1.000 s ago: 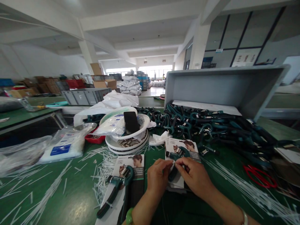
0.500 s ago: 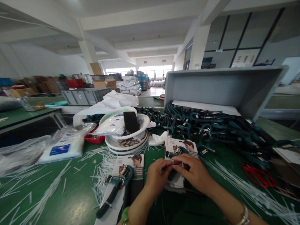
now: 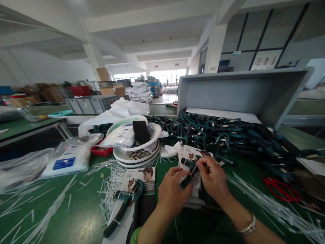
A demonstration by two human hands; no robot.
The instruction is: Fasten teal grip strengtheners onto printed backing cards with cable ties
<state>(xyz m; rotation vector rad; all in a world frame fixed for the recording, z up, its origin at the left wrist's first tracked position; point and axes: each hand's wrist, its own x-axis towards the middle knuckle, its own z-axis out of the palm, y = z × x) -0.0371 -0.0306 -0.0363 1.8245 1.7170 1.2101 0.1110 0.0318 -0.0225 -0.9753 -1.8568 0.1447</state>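
Observation:
My left hand point(image 3: 173, 193) is closed around a dark handle of a teal-and-black hand grip strengthener point(image 3: 187, 164), which lies over a printed card point(image 3: 185, 151). A thin white cable tie point(image 3: 194, 168) loops around that handle. Its upper end is pinched between the thumb and fingers of my right hand point(image 3: 212, 177), just right of the handle. Part of the grip strengthener is hidden by my fingers. To the left, a second grip strengthener point(image 3: 138, 189) rests on another printed card point(image 3: 150, 172), with a tie around its handle.
Several loose cable ties point(image 3: 269, 205) lie at the right, near red-handled scissors point(image 3: 280, 189). Many grip strengtheners point(image 3: 228, 135) spill from a tipped grey crate point(image 3: 243, 91). Stacked white bowls point(image 3: 119, 159) carry metal springs, a bag and a phone point(image 3: 141, 133). A plastic bag point(image 3: 72, 157) sits left.
My hands have moved apart. The right hand has risen, drawing the cable tie's end up and right, while the left hand has shifted onto the handle.

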